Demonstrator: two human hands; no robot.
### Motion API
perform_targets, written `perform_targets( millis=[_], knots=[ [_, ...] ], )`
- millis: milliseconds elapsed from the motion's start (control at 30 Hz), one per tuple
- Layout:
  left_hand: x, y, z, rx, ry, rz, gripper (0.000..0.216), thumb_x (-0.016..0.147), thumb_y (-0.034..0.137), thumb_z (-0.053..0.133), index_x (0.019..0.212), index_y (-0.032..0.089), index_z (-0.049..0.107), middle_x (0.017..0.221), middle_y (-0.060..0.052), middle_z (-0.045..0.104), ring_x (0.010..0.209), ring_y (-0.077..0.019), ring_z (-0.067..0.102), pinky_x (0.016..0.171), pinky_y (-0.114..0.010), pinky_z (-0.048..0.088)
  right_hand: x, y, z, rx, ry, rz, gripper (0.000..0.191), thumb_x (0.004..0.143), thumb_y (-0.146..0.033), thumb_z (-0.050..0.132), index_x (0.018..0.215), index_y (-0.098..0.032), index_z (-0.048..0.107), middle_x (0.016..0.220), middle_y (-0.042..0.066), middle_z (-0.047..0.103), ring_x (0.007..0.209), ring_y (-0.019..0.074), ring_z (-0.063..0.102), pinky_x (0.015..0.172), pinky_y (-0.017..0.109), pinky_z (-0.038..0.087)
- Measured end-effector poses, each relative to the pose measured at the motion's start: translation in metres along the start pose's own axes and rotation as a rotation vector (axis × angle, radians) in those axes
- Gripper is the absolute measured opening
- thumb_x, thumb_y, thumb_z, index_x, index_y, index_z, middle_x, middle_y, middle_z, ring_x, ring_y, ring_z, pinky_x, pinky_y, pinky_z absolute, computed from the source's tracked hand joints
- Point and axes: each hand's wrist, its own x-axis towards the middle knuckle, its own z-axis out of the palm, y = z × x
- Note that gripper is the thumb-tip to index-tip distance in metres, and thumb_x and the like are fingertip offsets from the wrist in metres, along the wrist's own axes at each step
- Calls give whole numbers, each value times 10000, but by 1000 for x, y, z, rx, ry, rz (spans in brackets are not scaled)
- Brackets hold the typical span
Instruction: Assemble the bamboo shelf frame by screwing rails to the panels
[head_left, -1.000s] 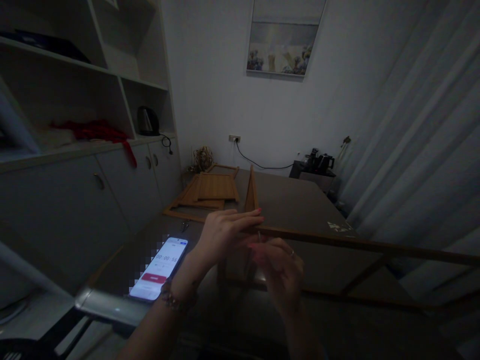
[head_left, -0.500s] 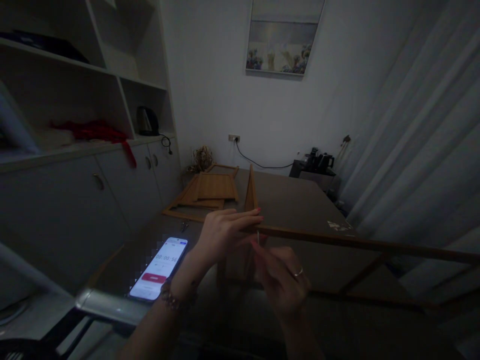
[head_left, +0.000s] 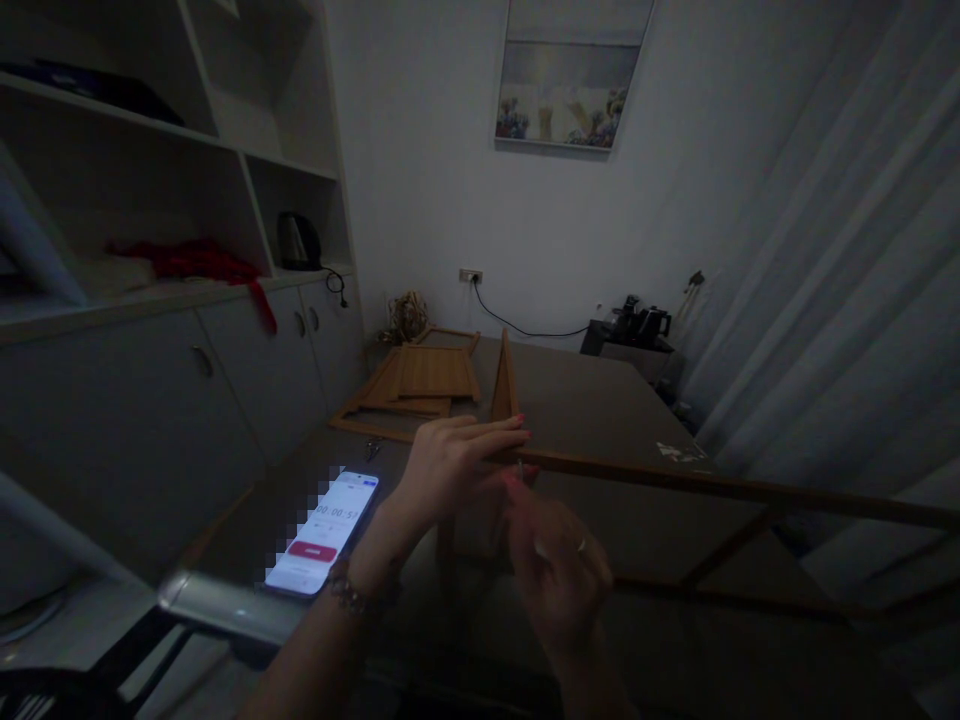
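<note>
My left hand (head_left: 454,465) grips the near left corner of a brown wooden frame (head_left: 675,480), fingers laid over the rail with the tips against an upright wooden panel (head_left: 505,380). Just below that rail, my right hand (head_left: 559,565) pinches a thin shiny metal piece, which looks like a screw (head_left: 520,468), pointing up at the rail's underside. The dim light hides whether its tip is in the wood. Beside my left wrist lies a lit phone (head_left: 322,535) showing a running timer. Small dark metal parts (head_left: 373,449) rest above the phone.
Several wooden panels (head_left: 435,372) are stacked on the table (head_left: 592,400) at the back left. A silver-topped chair arm (head_left: 225,610) juts in at lower left. White cabinets (head_left: 150,390) line the left side; a curtain (head_left: 847,250) hangs right. A black kettle (head_left: 298,240) stands on the shelf.
My right hand has turned slightly around the screw, its fingers shifting a little. The left hand keeps its hold on the frame. The phone's timer has advanced one second.
</note>
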Motion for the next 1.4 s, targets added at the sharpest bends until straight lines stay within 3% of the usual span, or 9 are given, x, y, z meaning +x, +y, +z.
perform_targets(
  millis=[167, 433, 600, 767, 933, 1000, 1167, 1300, 1400],
  knots=[
    [-1, -1, -1, -19, 15, 19, 299, 810, 374, 685, 1085, 256, 693, 1135, -4, 716, 705, -140, 694, 602, -258, 518, 7, -5, -7, -26, -71, 10, 362, 898, -68, 527, 1236, -185, 582, 904, 59, 736, 785, 148, 692, 696, 255, 554],
    [2, 0, -2, -18, 9, 33, 314, 815, 410, 672, 1070, 230, 698, 1143, -18, 712, 734, -153, 712, 642, -268, 545, 26, 20, -41, 208, -542, -51, 419, 939, -106, 457, 1345, -206, 482, 1232, 51, 642, 1178, 153, 566, 996, 323, 499],
    [4, 3, -5, -8, -3, 34, 288, 849, 399, 629, 1061, 218, 702, 1137, -27, 713, 753, -157, 718, 644, -263, 546, 45, 26, -51, 143, -691, -84, 322, 972, -205, 453, 1275, -241, 554, 1134, 31, 669, 1077, 151, 592, 946, 319, 511],
    [4, 3, -4, -9, -2, 27, 285, 865, 392, 607, 1075, 223, 697, 1141, -26, 710, 771, -155, 720, 635, -256, 545, 53, 30, -46, 41, -574, -242, 185, 942, -270, 530, 1072, -212, 648, 936, 35, 657, 866, 148, 580, 817, 305, 529],
    [3, 2, -3, -11, -4, 18, 277, 850, 366, 635, 1084, 229, 691, 1151, -7, 707, 768, -158, 720, 628, -272, 540, 47, 30, -28, 50, -407, -329, 97, 900, -249, 610, 851, -168, 631, 725, 11, 614, 695, 129, 549, 676, 264, 519],
    [2, 2, -3, -25, -9, 9, 272, 853, 372, 632, 1082, 238, 692, 1152, -1, 706, 767, -153, 718, 622, -269, 531, 43, 29, -21, 53, -355, -309, 59, 897, -223, 613, 925, -175, 635, 725, 1, 626, 676, 125, 556, 669, 266, 519],
    [1, 1, -2, -6, -2, 12, 256, 862, 380, 620, 1074, 259, 696, 1145, 18, 710, 716, -144, 706, 589, -268, 510, 35, 24, -11, 26, -181, -195, 326, 902, -99, 541, 1206, -210, 570, 846, 18, 683, 732, 136, 595, 701, 292, 534],
    [1, 0, -1, -3, 9, 14, 263, 859, 400, 619, 1068, 260, 698, 1140, 19, 712, 704, -136, 701, 586, -260, 512, 26, 21, -10, 168, -129, -25, 363, 891, -83, 558, 1219, -237, 570, 869, 17, 671, 732, 123, 607, 654, 269, 545],
    [2, 1, -2, -10, 8, 22, 269, 851, 393, 633, 1063, 243, 701, 1143, 4, 710, 707, -134, 705, 584, -249, 518, 15, 25, -11, 204, -115, -48, 365, 857, -72, 622, 1186, -229, 605, 836, 13, 667, 741, 118, 624, 654, 249, 556]
  ],
)
